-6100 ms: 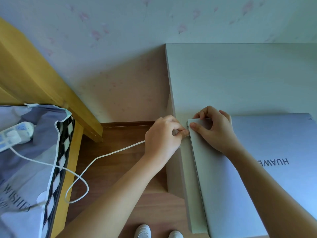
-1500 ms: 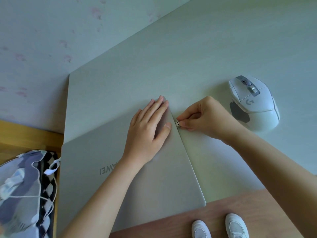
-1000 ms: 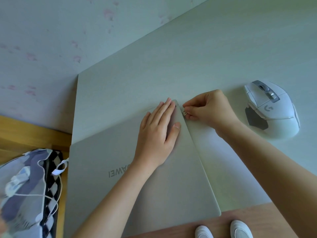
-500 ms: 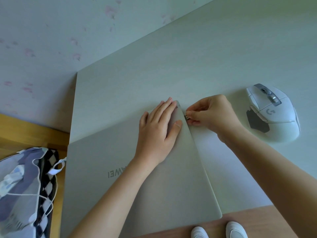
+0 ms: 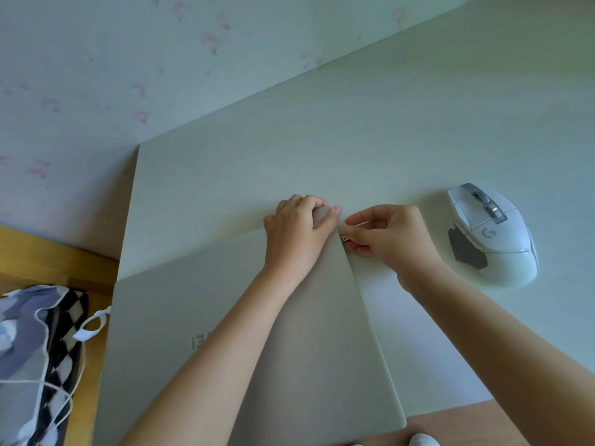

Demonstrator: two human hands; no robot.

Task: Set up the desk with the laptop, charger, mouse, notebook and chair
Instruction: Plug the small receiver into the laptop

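Note:
A closed silver laptop [image 5: 180, 310] lies on the pale desk [image 5: 354, 130], angled, its lid logo partly hidden by my left forearm. My left hand [image 5: 297, 233] grips the laptop's far right corner, fingers curled over the edge. My right hand [image 5: 391, 238] pinches a small USB receiver [image 5: 344, 238] against the laptop's right side edge, near that corner. A white wireless mouse [image 5: 492, 233] sits on the desk just right of my right hand. The charger cable [image 5: 48, 381] trails over the bedding at the left.
A wooden bed frame [image 5: 38, 252] with grey and checkered bedding [image 5: 29, 349] stands left of the desk. A flowered wall [image 5: 96, 75] runs behind. Wooden floor and my white shoes [image 5: 423, 441] show past the desk's near edge.
My left hand went from lying flat on the lid to curling around the laptop's far corner. My right hand stays at the side edge with the receiver.

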